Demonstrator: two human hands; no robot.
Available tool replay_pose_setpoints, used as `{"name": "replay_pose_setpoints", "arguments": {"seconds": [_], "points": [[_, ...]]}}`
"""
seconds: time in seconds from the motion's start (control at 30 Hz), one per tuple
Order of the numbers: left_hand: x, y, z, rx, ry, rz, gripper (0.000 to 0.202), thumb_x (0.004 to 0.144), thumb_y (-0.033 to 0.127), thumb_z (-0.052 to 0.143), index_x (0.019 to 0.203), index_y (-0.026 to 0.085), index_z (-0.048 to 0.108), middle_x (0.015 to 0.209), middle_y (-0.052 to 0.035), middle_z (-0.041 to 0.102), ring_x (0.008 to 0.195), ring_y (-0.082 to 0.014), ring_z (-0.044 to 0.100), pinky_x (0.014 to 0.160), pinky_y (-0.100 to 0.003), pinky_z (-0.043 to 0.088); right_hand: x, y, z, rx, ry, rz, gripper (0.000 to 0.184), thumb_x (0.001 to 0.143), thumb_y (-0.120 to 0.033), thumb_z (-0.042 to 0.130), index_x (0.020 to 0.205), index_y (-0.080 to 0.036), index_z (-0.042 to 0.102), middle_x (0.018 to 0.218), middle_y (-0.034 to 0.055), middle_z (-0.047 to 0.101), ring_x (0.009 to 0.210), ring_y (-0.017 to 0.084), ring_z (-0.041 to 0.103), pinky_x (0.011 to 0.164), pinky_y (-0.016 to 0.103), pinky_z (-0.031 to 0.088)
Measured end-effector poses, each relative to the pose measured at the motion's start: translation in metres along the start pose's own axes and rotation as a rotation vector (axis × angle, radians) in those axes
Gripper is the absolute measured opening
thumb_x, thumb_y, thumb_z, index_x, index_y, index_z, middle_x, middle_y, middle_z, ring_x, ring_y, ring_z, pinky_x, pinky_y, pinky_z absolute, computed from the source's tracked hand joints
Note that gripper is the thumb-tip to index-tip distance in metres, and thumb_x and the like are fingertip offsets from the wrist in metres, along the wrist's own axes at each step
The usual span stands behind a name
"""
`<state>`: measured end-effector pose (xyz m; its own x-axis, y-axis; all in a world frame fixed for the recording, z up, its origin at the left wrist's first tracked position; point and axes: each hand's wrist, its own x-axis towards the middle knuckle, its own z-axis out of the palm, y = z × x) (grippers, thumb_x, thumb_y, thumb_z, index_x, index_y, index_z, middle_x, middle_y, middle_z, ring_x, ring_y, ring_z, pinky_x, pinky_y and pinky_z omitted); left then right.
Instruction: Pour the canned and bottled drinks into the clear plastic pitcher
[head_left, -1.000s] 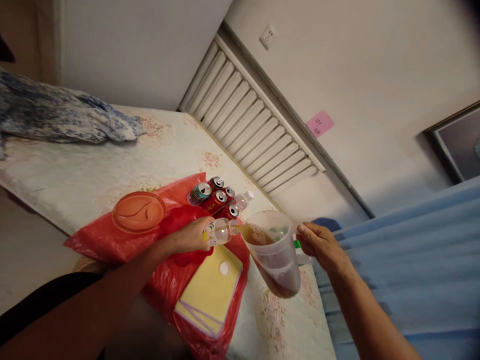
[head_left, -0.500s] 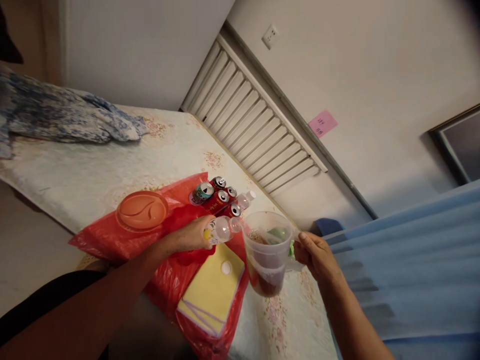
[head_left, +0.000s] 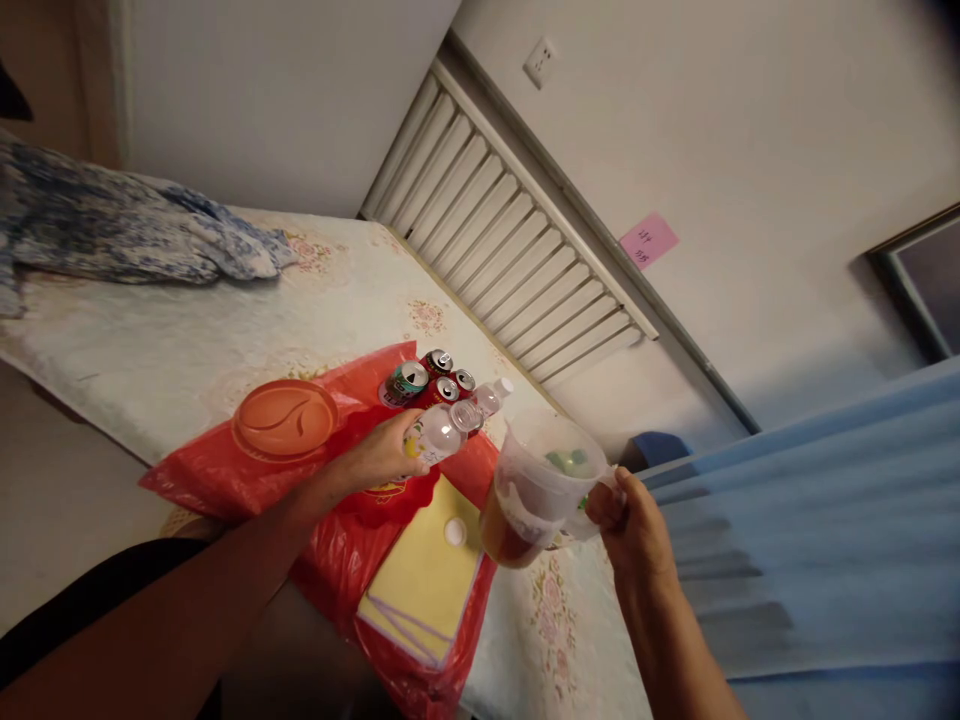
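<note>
My left hand [head_left: 386, 450] is wrapped round a clear plastic bottle [head_left: 444, 430] with a yellow fruit print and no cap on its mouth. My right hand [head_left: 630, 520] grips the handle of a clear plastic measuring jug [head_left: 551, 480]. The jug tilts toward the bottle, and brown liquid [head_left: 514, 535] lies in its lower part. The bottle's mouth and the jug's spout are apart. Below them a white cap [head_left: 455, 531] rests on a folded yellow cloth [head_left: 424, 580]. Under the left hand is a red dish [head_left: 356, 505], partly hidden.
Several drink cans, one a green can [head_left: 407, 382], stand behind the bottle beside another capped bottle [head_left: 491, 397]. An orange lid [head_left: 286, 418] lies on a red plastic bag [head_left: 210, 480]. A radiator [head_left: 502, 220] runs along the wall; a blue curtain [head_left: 817, 520] hangs at right.
The jug has tipped toward the bottle, its handle side rising and its liquid shifting left. The bottle has moved slightly up and stands away from the jug's rim.
</note>
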<state>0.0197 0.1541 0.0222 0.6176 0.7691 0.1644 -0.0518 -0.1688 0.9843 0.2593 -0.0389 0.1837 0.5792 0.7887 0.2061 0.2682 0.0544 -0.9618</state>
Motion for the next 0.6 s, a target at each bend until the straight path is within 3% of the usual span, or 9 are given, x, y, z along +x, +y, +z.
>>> {"name": "replay_pose_setpoints", "arguments": {"seconds": [0.23, 0.4, 0.6], "points": [[-0.006, 0.019, -0.014, -0.027, 0.247, 0.044, 0.067, 0.061, 0.036, 0.070, 0.124, 0.018, 0.056, 0.115, -0.0064, 0.072, 0.101, -0.0280, 0.069, 0.086, -0.036, 0.056, -0.001, -0.002, 0.029, 0.189, 0.074, -0.017, 0.053, 0.079, -0.052, 0.070, 0.055, -0.024, 0.032, 0.044, -0.0117, 0.023, 0.037, 0.006, 0.015, 0.038, 0.024, 0.018], [-0.007, 0.014, -0.023, -0.054, 0.403, 0.070, 0.073, 0.062, 0.039, 0.073, 0.129, 0.016, 0.053, 0.118, -0.0081, 0.070, 0.104, -0.0283, 0.067, 0.092, -0.039, 0.054, 0.001, 0.011, 0.071, 0.232, 0.066, -0.031, 0.049, 0.081, -0.054, 0.063, 0.057, -0.024, 0.032, 0.042, -0.0114, 0.025, 0.036, 0.006, 0.014, 0.040, 0.025, 0.017], [-0.010, 0.014, -0.031, -0.017, 0.628, 0.044, 0.069, 0.063, 0.039, 0.073, 0.125, 0.017, 0.056, 0.115, -0.0074, 0.069, 0.102, -0.0279, 0.067, 0.091, -0.038, 0.054, 0.005, 0.044, 0.125, 0.362, 0.052, 0.009, 0.049, 0.079, -0.052, 0.062, 0.055, -0.025, 0.029, 0.040, -0.0116, 0.024, 0.036, 0.006, 0.016, 0.042, 0.025, 0.020]]}}
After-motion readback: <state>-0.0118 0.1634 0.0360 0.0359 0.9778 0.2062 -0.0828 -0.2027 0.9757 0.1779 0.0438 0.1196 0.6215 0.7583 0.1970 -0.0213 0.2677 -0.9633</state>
